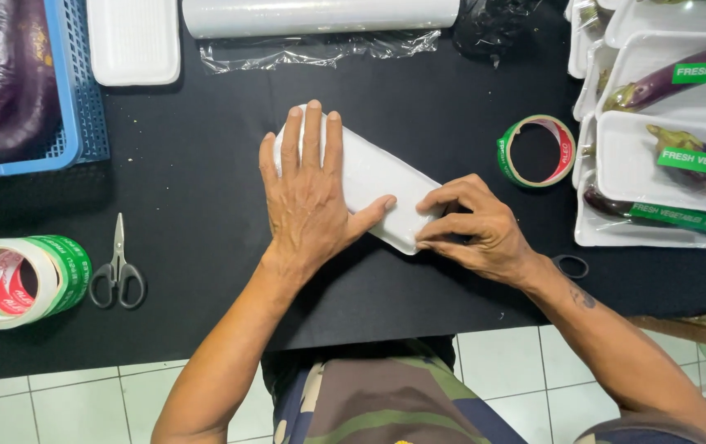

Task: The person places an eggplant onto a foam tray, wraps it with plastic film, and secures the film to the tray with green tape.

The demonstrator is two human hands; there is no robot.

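Observation:
A white foam tray wrapped in clear film (378,177) lies bottom-up at the middle of the black table. My left hand (308,193) lies flat on its left part, fingers spread, thumb pressing the tray's near edge. My right hand (472,226) pinches the tray's right near corner with curled fingertips. What is inside the tray is hidden.
A roll of clear film (320,15) lies at the back, with an empty white tray (133,39) to its left. A blue basket of purple eggplants (8,78) sits far left. Tape rolls (20,279), scissors (119,267), another tape roll (536,150) and stacked wrapped eggplant trays (657,140) surround the work.

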